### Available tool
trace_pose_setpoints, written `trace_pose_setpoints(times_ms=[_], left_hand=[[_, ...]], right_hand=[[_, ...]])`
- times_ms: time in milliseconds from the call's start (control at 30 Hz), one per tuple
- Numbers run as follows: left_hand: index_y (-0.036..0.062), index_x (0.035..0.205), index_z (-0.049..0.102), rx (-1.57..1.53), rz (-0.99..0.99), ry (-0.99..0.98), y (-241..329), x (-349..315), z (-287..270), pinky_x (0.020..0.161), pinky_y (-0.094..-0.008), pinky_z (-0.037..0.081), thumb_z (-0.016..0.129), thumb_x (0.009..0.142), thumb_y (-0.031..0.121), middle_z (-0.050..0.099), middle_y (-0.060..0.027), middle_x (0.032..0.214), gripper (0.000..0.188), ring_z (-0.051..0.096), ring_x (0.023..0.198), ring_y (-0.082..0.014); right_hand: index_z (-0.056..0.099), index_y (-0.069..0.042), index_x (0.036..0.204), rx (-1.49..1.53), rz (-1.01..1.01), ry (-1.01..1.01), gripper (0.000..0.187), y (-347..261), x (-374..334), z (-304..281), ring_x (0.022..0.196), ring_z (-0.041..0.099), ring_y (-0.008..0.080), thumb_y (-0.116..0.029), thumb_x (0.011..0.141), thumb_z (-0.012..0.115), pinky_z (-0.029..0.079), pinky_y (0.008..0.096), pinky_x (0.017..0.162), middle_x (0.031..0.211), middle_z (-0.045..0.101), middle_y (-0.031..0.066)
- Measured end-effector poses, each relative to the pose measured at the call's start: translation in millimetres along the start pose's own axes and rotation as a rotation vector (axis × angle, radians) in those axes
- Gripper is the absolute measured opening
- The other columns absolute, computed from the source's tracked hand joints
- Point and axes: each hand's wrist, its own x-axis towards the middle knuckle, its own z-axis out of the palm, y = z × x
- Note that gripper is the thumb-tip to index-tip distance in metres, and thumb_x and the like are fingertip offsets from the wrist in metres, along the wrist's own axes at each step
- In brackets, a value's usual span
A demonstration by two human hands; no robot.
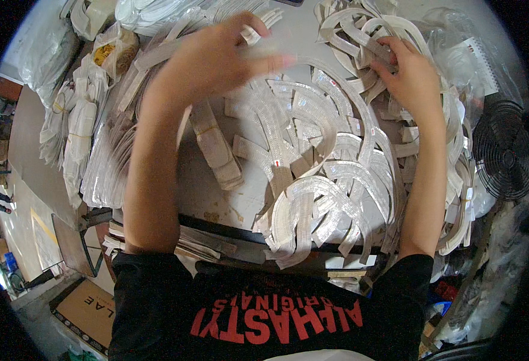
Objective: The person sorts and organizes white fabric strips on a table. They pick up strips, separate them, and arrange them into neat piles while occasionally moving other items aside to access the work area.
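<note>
Strip of flat, cloth-like grey material [361, 41], gently curved, lies toward the upper right, its long axis slanting from upper left down to lower right, where it runs into the bare right hand [410, 75]. I see that hand partly curled, fingers bent over one edge of the strip and thumb at the other, with the strip between them. Its far end I cannot follow through the tangled heap of pale looped strips [337, 18] around it.

The bare left hand [222, 57] is motion-blurred, with the thumb spread well away from bent fingers. Pale strip ends show beside those fingertips, but I cannot tell whether it has hold of them.

Between the forearms, I have a spread of silvery, shiny arched strips [312, 144] overlapping at many angles, and left of it a flat beige bundle bound with a thin band [216, 147]. Both rest on a smooth grey tabletop [222, 207]. The left forearm blocks my view of part of the long pale strips stacked at left [105, 174].

Farther out, I make out a clear plastic bag with yellow contents [117, 51], a white spiral-bound notebook [481, 65], a round black wire fan guard [503, 150] and a brown cardboard box [84, 313].
</note>
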Motion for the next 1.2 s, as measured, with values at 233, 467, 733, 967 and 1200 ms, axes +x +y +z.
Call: trace_pose_setpoints(times_ms=[233, 467, 733, 967, 1200], left_hand=[[0.0108, 0.121, 0.067, 0.159, 0.141, -0.207, -19, -2, 18, 0.089, -0.0459, 0.055, 0.082, 0.086, 0.031, 0.075, -0.0211, 0.107, 0.044, 0.072, 0.101, -0.0421], [0.0071, 0.124, 0.068, -0.110, 0.083, -0.025, -9, 6, 20, 0.068, -0.0344, 0.050, 0.056, 0.111, 0.033, 0.067, -0.0079, 0.092, 0.031, 0.061, 0.070, -0.0203], [0.0087, 0.115, 0.073, -0.773, 0.102, 0.033, 51, -5, 9, 0.069, -0.0293, 0.047, 0.064, 0.109, 0.033, 0.060, 0.0061, 0.103, 0.027, 0.056, 0.077, -0.0103], [0.0003, 0.106, 0.075, -0.870, 0.056, 0.210, 67, -9, 26, 0.085, -0.0303, 0.053, 0.076, 0.102, 0.030, 0.076, -0.0044, 0.102, 0.030, 0.067, 0.092, -0.0109], [0.0047, 0.104, 0.077, -0.938, -0.081, 0.385, 69, -18, 19, 0.074, -0.0291, 0.054, 0.078, 0.100, 0.028, 0.074, 0.0009, 0.092, 0.024, 0.064, 0.083, -0.0075]], right_hand=[[0.072, -0.011, 0.120, 0.081, 0.082, -0.040, 0.034, 6, 4, 2, 0.083, 0.071, 0.0364, -0.029, 0.092, 0.078, 0.056, 0.0480, 0.074, 0.094, 0.074, 0.0138], [0.074, -0.011, 0.116, 0.257, 0.000, 0.402, 0.024, -4, 1, -30, 0.071, 0.071, 0.0274, -0.027, 0.098, 0.072, 0.054, 0.0392, 0.067, 0.087, 0.074, 0.0100], [0.075, -0.002, 0.100, 0.901, 0.050, 0.166, 0.025, -40, -9, -71, 0.065, 0.056, 0.0063, -0.025, 0.106, 0.065, 0.046, 0.0281, 0.061, 0.070, 0.065, 0.0017], [0.070, -0.002, 0.093, 1.059, -0.038, -0.183, 0.027, -76, -35, -58, 0.068, 0.046, 0.0047, -0.023, 0.108, 0.061, 0.037, 0.0267, 0.059, 0.072, 0.055, -0.0050], [0.071, -0.001, 0.091, 0.857, -0.157, -0.136, 0.016, -84, -65, -54, 0.066, 0.043, 0.0064, -0.014, 0.101, 0.072, 0.035, 0.0297, 0.056, 0.070, 0.053, -0.0028]])
